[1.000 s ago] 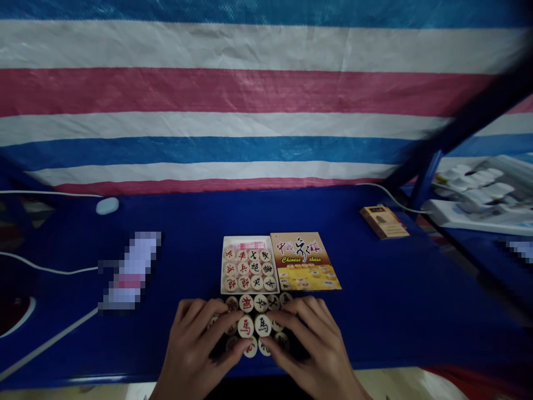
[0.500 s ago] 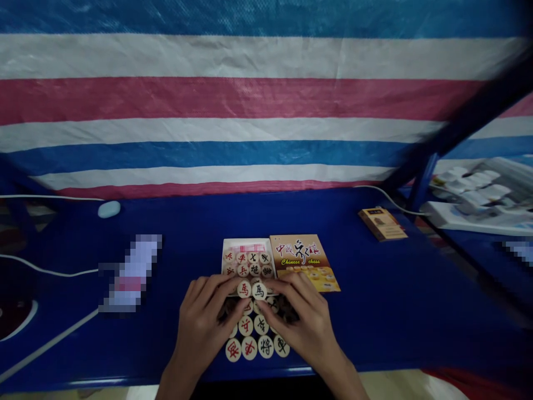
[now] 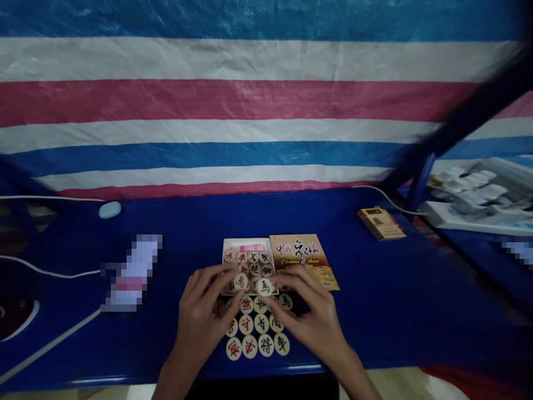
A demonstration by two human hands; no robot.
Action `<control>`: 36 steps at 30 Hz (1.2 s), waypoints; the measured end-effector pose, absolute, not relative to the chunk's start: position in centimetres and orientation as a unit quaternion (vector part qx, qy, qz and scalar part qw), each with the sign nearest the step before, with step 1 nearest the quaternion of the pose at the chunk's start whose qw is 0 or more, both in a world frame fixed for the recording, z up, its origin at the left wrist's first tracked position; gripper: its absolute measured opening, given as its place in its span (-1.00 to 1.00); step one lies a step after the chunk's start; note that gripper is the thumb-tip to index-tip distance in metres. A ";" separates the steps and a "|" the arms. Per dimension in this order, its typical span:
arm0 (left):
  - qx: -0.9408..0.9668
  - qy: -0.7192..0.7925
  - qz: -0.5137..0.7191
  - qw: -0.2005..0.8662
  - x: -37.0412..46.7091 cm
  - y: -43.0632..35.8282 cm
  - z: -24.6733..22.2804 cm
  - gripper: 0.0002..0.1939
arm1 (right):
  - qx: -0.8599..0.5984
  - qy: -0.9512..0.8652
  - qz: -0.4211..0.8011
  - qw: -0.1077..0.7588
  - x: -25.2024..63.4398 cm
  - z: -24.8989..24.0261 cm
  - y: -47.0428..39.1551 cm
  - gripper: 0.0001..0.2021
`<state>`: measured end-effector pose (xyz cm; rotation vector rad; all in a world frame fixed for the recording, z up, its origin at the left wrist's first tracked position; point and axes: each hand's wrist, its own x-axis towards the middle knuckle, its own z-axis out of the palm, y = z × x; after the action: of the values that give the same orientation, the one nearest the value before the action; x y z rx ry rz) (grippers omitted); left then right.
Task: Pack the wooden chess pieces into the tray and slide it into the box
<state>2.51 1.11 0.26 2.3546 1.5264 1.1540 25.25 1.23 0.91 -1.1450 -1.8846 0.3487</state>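
Between the thumb and fingers of my left hand point(image 3: 208, 303) is a round Chinese chess piece with a red character point(image 3: 241, 281). My right hand point(image 3: 303, 300) pinches a matching piece with a black character point(image 3: 265, 286). Both pieces are held up over the near end of an open white box point(image 3: 225, 247), with a gap between them. Rows of red and black pieces lie inside the box. Nearer to me, more pieces point(image 3: 265, 345) lie in rows on the blue table, red on the left and black on the right, partly covered by my hands.
The printed Chinese chess lid point(image 3: 297, 249) lies right of the box. A phone with a blurred screen point(image 3: 135, 272) and white cables are on the left, a small white case point(image 3: 110, 209) behind. A tan cigarette pack point(image 3: 381, 223) and a white power strip point(image 3: 470, 216) stand right.
My hands have moved apart, and the two pieces that were side by side now have a gap between them. More of the table rows shows below them.
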 end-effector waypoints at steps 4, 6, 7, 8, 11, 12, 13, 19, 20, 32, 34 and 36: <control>0.772 0.528 0.352 0.044 1.6 3.7 1.2 -0.73 | -0.496 -0.751 0.088 0.427 26.8 2.7 3.9 -0.81; 0.782 0.536 0.316 0.024 1.4 5.3 1.8 -0.74 | -0.510 -0.762 0.068 0.393 27.0 2.9 5.4 -0.82; 0.788 0.539 0.298 0.010 1.3 5.9 2.0 -0.74 | -0.514 -0.771 0.058 0.371 27.0 2.7 6.1 -0.82; 0.794 0.540 0.280 -0.004 1.4 6.5 2.1 -0.74 | -0.516 -0.781 0.047 0.349 26.8 2.5 6.7 -0.81; 0.807 0.538 0.241 -0.043 1.8 7.4 2.1 -0.74 | -0.520 -0.801 0.005 0.298 26.2 1.5 7.5 -0.82; 0.809 0.537 0.233 -0.051 2.0 7.5 1.9 -0.74 | -0.523 -0.802 -0.010 0.288 26.0 1.2 7.6 -0.82; 0.811 0.536 0.228 -0.056 2.1 7.5 1.8 -0.74 | -0.527 -0.801 -0.023 0.283 25.9 1.0 7.5 -0.82; 0.805 0.541 0.239 -0.038 2.2 7.6 1.0 -0.70 | -0.531 -0.803 -0.049 0.267 25.7 0.9 7.4 -0.82; 0.804 0.541 0.243 -0.034 2.2 7.6 1.0 -0.70 | -0.532 -0.803 -0.051 0.264 25.7 0.9 7.4 -0.81; 0.802 0.545 0.244 0.003 2.1 7.7 0.9 -0.76 | -0.522 -0.808 -0.014 0.272 25.8 0.8 7.6 -0.80; 0.800 0.548 0.245 0.009 2.2 7.6 1.0 -0.76 | -0.525 -0.808 -0.009 0.267 25.8 0.8 7.6 -0.80; 0.799 0.547 0.249 0.010 2.2 7.6 1.1 -0.77 | -0.528 -0.807 -0.008 0.263 25.8 0.7 7.5 -0.80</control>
<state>2.20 7.61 1.07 2.4951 1.7072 0.7780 25.80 7.52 0.73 -1.4289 -2.1843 -0.0225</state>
